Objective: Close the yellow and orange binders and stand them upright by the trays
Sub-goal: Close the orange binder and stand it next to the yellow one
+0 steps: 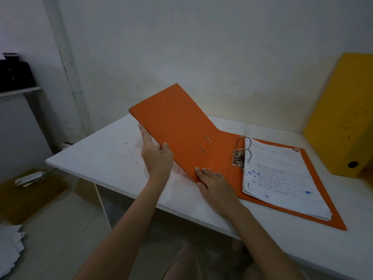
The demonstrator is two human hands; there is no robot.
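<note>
The orange binder lies open on the white table, its left cover lifted off the surface at a slant. My left hand grips that raised cover's near edge, thumb on the inside face. My right hand rests flat on the spine's near end, holding nothing. A stack of written sheets sits on the metal rings over the right cover. The yellow binder stands shut and upright at the far right, against the wall. No trays are in view.
The table's left edge drops to the floor, where a white power strip lies on a brown board. Loose papers lie at the bottom left. A dark box sits on a shelf at the far left.
</note>
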